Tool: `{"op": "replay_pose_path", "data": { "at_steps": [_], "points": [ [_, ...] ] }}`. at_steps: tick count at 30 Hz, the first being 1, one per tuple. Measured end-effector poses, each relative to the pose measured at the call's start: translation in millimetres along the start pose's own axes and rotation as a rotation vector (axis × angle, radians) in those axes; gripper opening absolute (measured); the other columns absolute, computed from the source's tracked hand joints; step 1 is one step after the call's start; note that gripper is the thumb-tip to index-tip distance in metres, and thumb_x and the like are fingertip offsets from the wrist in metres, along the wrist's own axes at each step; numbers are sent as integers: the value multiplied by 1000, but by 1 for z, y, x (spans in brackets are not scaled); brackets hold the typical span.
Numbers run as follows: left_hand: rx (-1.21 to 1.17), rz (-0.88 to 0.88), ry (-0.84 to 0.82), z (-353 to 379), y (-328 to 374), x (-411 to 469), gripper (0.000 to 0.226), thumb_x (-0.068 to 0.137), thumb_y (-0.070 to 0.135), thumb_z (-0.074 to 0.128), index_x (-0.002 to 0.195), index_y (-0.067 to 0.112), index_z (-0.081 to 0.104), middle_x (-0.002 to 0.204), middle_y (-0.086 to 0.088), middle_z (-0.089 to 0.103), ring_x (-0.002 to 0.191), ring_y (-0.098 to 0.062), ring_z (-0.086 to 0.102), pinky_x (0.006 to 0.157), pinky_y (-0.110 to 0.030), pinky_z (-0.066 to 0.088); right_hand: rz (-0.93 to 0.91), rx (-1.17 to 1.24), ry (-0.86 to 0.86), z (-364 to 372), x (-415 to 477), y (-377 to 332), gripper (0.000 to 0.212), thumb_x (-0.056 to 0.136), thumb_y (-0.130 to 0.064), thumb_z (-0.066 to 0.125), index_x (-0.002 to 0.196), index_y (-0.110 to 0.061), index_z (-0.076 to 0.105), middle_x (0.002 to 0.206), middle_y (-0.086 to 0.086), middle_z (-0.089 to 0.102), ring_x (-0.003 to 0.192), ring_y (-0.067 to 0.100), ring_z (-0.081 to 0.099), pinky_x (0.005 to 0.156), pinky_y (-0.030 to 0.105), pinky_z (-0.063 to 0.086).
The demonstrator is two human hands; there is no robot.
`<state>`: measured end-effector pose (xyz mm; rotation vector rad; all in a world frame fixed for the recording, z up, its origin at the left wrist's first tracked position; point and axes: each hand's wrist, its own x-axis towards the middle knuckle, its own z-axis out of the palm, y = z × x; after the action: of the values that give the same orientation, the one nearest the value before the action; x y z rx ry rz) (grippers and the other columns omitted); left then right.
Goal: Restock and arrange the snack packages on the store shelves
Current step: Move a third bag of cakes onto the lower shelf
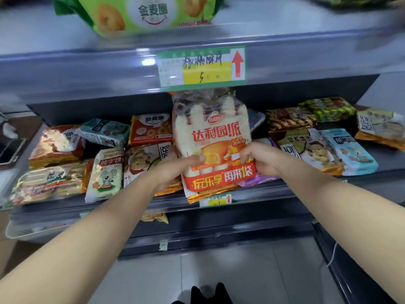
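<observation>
- pie bag (213, 137): big clear bag of cream-wrapped cakes with an orange-red band across the bottom. It stands upright at the front of the middle shelf (328, 185), left hand (175, 170) and right hand (260, 159) gripping its lower corners.
- gold pack (206, 195): flat under the pie bag, poking out over the shelf lip.
- mouse pack (105, 174): cream and green with a cartoon mouse, left of the pie bag, tilted at the front edge.
- red pack (151, 128): ring biscuits on it, lying further back.
- blue pack (348, 152): flat on the right side, overlapping its neighbours.
- green bag (140, 14): up on the top shelf, hanging over the edge.
</observation>
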<state>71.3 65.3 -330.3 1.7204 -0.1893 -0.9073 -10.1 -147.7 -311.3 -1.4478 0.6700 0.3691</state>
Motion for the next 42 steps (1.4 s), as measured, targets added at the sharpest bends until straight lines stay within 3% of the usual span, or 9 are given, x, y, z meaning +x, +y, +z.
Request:
{"op": "replay_pose_path", "data": {
  "at_steps": [8,11,15,18,24,29,32,35,42],
  "points": [
    [-59,40,64,15,6,-7,52,76,28,74,124,16,57,103,-2,74,88,-16,72,64,-22,57,-37,99,-134,-12,8,5,34,77,10,36,95,-9,57,94,13,65,90,29,62,77,44,50],
    [-62,30,131,20,10,-14,52,75,28,76,121,13,58,101,-5,74,87,-20,73,69,-29,59,-32,133,-139,-12,8,8,31,75,7,35,93,-9,55,92,13,63,88,30,61,76,43,49],
    [-66,50,189,23,15,-30,52,75,29,77,120,12,57,98,-8,74,85,-23,73,75,-38,59,-53,109,-180,-7,3,9,42,58,-2,48,99,-10,54,95,13,64,93,32,61,90,51,45],
    [-43,57,246,14,20,-44,49,75,30,76,118,15,58,98,-7,74,85,-24,73,81,-43,58,-93,152,-234,5,-4,6,31,72,5,39,95,-10,54,90,11,64,88,29,62,84,45,49],
    [-28,120,389,-23,19,-70,29,79,23,72,106,19,60,97,-8,73,84,-25,71,79,-40,57,-154,138,-322,53,-1,-5,40,67,5,48,102,-10,56,101,12,64,102,30,59,99,51,43],
    [-47,150,478,-45,12,-70,26,79,21,72,100,25,57,110,-6,67,91,-23,68,86,-42,54,-165,107,-336,82,11,-12,38,77,12,42,101,-12,59,107,12,64,104,29,58,98,47,45],
    [-31,208,564,-40,18,-62,41,74,26,77,108,24,54,116,-4,57,98,-23,64,84,-39,55,-176,141,-302,78,16,-17,39,75,14,39,99,-10,58,103,11,64,101,29,59,97,46,45],
    [-50,261,488,-21,27,-52,44,76,17,75,112,22,50,108,-3,66,93,-21,67,79,-36,56,-211,175,-231,55,16,-22,38,73,17,36,94,-9,55,96,11,64,97,29,60,92,46,47],
    [-224,104,175,24,13,-8,69,73,20,78,133,21,43,114,-5,69,98,-22,69,77,-35,58,-118,98,-85,-2,7,-8,39,76,15,35,100,-8,55,101,16,63,97,32,60,79,47,51]
  ]
}}
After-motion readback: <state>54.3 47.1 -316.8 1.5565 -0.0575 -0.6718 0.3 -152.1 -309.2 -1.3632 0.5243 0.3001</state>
